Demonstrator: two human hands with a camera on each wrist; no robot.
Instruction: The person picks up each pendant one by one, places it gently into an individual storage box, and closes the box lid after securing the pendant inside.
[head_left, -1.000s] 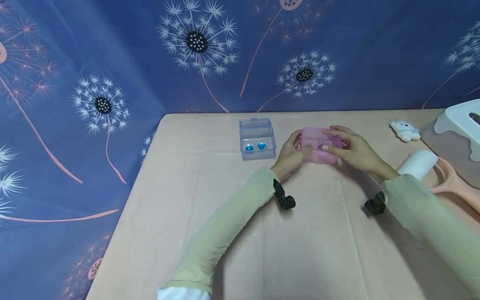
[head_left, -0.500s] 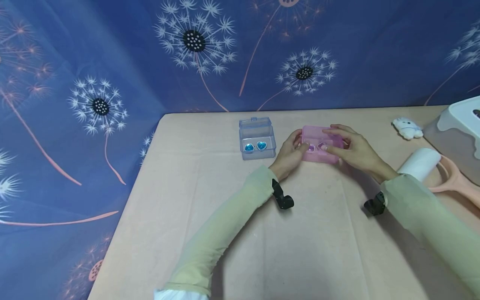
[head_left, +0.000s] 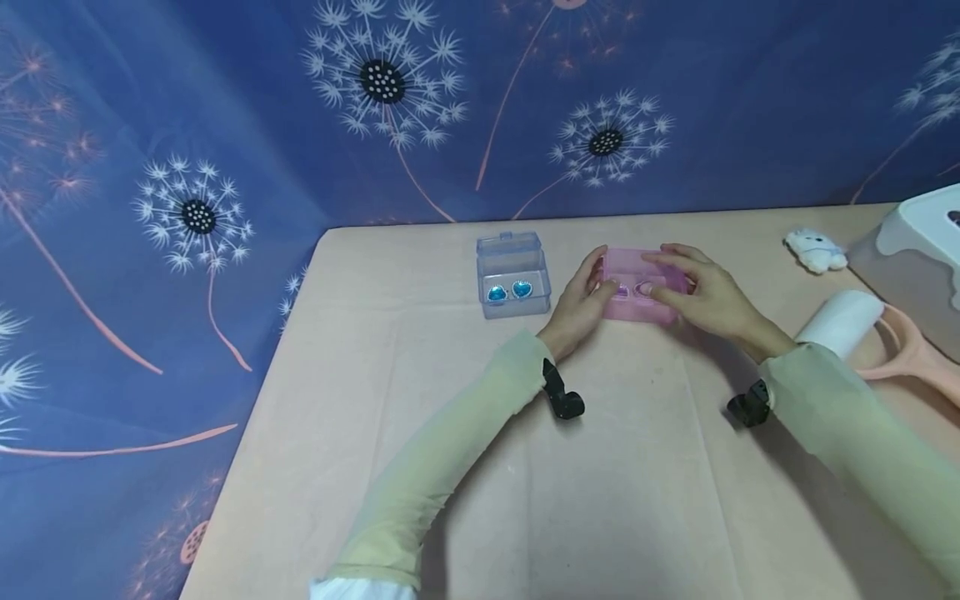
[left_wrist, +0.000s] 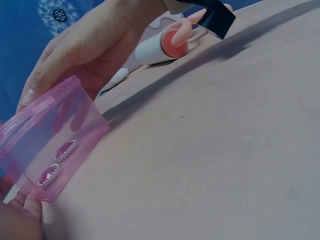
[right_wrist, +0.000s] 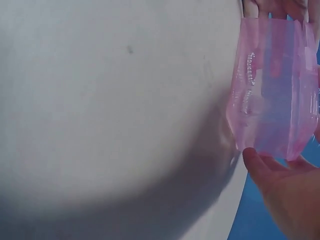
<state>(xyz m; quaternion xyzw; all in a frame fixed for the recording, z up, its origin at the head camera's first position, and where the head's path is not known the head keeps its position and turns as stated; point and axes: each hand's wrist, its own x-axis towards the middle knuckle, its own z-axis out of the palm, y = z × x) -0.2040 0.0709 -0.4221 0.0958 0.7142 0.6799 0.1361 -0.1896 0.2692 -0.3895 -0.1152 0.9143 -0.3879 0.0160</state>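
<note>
A small see-through pink plastic box (head_left: 637, 310) is held between both hands with its hinged lid raised. Inside lie two pink gems (left_wrist: 49, 175) with silvery beaded rims. My left hand (head_left: 579, 304) grips the box's left end, thumb at the near side. On the other end, my right hand (head_left: 712, 296) holds on, its thumb by the right gem and its fingers at the lid. To the left stands a clear blue box (head_left: 516, 307), lid up, holding two blue gems (head_left: 522, 288) with pale rims. Whether the pink box touches the table cannot be seen.
A white roll (head_left: 840, 323) with a peach handle (head_left: 911, 354) lies by the right forearm. Behind it are a small white plush-like figure (head_left: 816, 251) and a white-topped container (head_left: 918, 229). A blue dandelion-print cloth (head_left: 480, 100) hangs behind the table (head_left: 600, 500).
My left thumb has drawn back to the left, so the left pink gem now shows. The right hand and the box stay nearly in place; the head view has shifted slightly.
</note>
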